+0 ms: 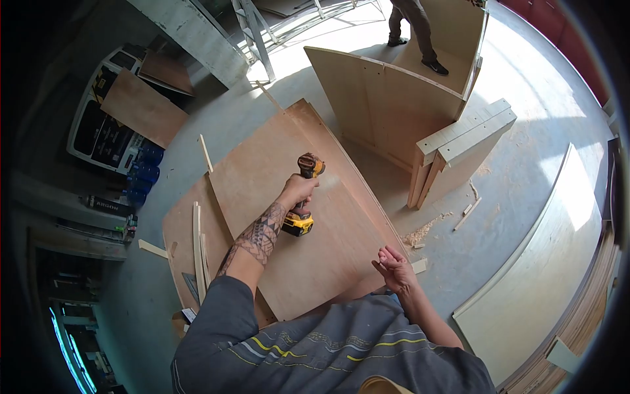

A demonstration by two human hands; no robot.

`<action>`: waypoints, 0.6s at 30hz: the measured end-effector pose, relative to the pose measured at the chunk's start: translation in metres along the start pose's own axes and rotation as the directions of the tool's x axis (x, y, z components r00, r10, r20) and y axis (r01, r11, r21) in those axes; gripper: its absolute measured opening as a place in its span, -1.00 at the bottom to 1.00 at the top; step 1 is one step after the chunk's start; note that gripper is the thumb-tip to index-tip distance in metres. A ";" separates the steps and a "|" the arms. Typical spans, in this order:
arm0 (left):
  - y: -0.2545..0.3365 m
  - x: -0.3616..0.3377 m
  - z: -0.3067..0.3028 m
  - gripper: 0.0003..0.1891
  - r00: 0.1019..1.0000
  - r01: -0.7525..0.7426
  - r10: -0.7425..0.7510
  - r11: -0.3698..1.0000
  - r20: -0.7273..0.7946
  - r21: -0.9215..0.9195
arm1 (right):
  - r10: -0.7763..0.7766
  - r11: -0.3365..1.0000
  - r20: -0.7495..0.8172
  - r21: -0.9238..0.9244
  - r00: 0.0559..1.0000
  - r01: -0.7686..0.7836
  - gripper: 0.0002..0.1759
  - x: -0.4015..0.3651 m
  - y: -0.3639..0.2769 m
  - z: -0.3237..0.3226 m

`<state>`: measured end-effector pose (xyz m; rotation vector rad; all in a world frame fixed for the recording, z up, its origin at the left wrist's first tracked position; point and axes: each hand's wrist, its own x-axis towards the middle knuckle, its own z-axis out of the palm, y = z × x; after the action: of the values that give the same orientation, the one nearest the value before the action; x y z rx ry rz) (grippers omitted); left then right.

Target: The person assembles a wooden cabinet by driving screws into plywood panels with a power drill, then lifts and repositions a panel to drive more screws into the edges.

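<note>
My left hand [301, 189] is wrapped round the grip of a yellow and black cordless drill [298, 223], which is over a large plywood sheet [262, 164]. The drill's head lies toward the far side and its battery toward me. By the sheet's right edge, low in view, my right hand [396, 269] has its fingers curled and pressed together; whatever it may hold is too small to make out. Wood strips [197, 249] rest on another board left of the sheet.
A person [415, 29] stands inside a plywood box [387, 98] at the top. Stacked panels [466, 134] stand right of centre, near wood shavings [426, 231]. A curved panel [538, 262] lies at right. A van [98, 125] and a metal ladder [252, 39] are beyond.
</note>
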<state>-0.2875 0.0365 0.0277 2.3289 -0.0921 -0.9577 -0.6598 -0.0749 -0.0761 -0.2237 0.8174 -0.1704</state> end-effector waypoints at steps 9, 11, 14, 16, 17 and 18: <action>-0.076 -0.205 0.062 -0.75 0.946 -0.056 0.142 0.957 0.291 -0.286 | 0.075 0.997 -0.046 0.033 0.996 -0.074 -0.44 0.033 0.002 0.003; -0.097 -0.227 0.082 -0.73 0.937 -0.018 0.107 0.966 0.333 -0.257 | 0.065 0.997 0.030 0.041 0.997 -0.066 -0.43 0.038 0.012 0.007; -0.121 -0.234 0.105 -0.68 0.929 -0.288 0.306 0.951 0.209 -0.112 | 0.148 0.989 0.052 0.012 0.988 -0.148 -0.44 0.025 0.013 0.011; -0.119 -0.241 0.108 -0.55 0.962 -0.183 0.183 0.983 0.202 -0.019 | 0.180 0.984 0.033 0.011 0.983 -0.180 -0.49 0.018 0.017 0.009; -0.121 -0.245 0.112 -0.59 0.959 -0.199 0.201 0.980 0.201 -0.028 | 0.216 0.976 0.026 0.002 0.976 -0.216 -0.55 0.015 0.021 0.005; -0.123 -0.247 0.114 -0.59 0.958 -0.193 0.194 0.981 0.211 -0.024 | 0.219 0.976 0.018 0.010 0.976 -0.219 -0.55 0.014 0.023 0.002</action>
<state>-0.5637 0.1469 0.0474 2.1598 -0.3973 -1.1008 -0.6479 -0.0559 -0.0905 -0.1219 0.8186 0.0339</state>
